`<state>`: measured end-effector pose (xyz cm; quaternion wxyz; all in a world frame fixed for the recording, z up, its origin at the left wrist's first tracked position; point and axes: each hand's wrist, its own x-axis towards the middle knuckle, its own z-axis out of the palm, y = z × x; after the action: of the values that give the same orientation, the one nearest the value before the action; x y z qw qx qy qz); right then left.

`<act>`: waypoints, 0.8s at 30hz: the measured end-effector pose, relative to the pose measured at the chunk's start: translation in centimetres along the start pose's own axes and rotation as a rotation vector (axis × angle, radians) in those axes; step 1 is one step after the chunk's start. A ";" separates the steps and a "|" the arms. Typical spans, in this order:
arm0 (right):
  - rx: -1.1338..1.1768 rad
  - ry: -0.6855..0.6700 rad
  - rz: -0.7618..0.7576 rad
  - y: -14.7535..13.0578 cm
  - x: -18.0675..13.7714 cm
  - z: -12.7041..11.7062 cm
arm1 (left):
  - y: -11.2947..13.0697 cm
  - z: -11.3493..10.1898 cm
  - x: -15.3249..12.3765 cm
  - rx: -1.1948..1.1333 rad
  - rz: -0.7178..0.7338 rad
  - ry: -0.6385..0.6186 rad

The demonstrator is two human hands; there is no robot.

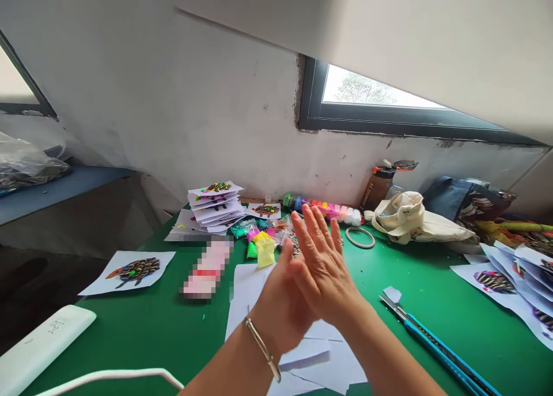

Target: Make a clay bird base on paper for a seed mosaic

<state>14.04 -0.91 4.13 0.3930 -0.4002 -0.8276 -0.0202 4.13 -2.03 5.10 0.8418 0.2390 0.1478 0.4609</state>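
Note:
Above the white paper sheets (246,286), my two hands meet palm to palm. My right hand (326,269) lies over the left, its fingers stretched out and slightly apart. Behind it is my left hand (276,304), with a metal bangle (262,350) at the wrist. The left thumb points up, while most of its other fingers are hidden. Whether anything lies between the palms cannot be seen. Just beyond the hands are a yellow packet (265,249) and other small bags of coloured material.
A blue utility knife (436,344) lies at right with its blade out. Decorated picture sheets form a stack (216,209) at the back and a pile (518,286) at right. A brown bottle (378,186), cloth bag (406,214), tape ring (360,238) and white power bank (45,347) surround the area.

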 end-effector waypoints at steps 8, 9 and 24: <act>0.182 -0.063 -0.025 -1.5 -2.0 0.6 | -0.5 0.2 -0.6 0.027 0.049 0.113; 0.154 -0.038 0.024 -1.1 -1.7 0.5 | -0.8 0.2 -0.5 0.013 0.036 0.082; -0.019 -0.043 -0.023 -0.1 -2.1 1.0 | -1.5 -0.7 0.0 -0.008 0.024 0.092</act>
<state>14.14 -1.98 2.06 0.3711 -0.3948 -0.8401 -0.0242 4.85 -2.55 3.66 0.8294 0.2161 0.1817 0.4820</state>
